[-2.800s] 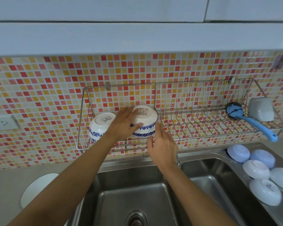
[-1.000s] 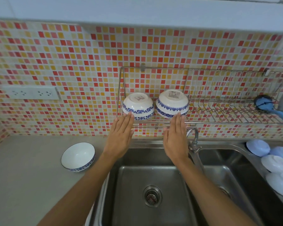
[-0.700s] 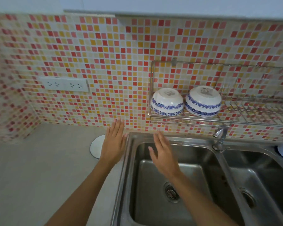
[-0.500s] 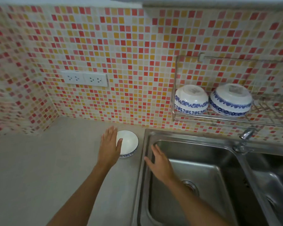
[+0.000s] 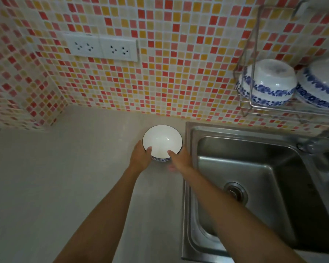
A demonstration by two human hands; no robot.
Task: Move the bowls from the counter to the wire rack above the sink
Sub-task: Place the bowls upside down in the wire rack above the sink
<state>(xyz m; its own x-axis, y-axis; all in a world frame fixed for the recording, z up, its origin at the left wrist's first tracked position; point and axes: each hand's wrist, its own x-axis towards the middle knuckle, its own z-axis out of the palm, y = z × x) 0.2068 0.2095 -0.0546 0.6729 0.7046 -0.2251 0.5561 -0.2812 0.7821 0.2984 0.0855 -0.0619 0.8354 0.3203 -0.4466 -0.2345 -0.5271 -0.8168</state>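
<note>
A white bowl [image 5: 160,139] with a dark rim and blue pattern stands upright on the grey counter [image 5: 65,177], just left of the sink. My left hand [image 5: 141,157] grips its near left side, thumb over the rim. My right hand [image 5: 179,158] grips its near right side, thumb inside the rim. The wire rack [image 5: 245,86] hangs on the tiled wall at the upper right. Two blue-and-white bowls sit upside down in it: one [image 5: 268,80] at the rack's left end, the other [image 5: 319,86] partly cut off by the frame edge.
A steel sink [image 5: 254,186] with a drain lies to the right of the bowl, its faucet [image 5: 317,143] at the right edge. A double wall socket [image 5: 103,48] sits on the mosaic tiles above the counter. The tiled walls meet in a corner at the left.
Both hands left the rack and came down to the left. They have closed on the bowl on the counter. The view swung left and down with them.
</note>
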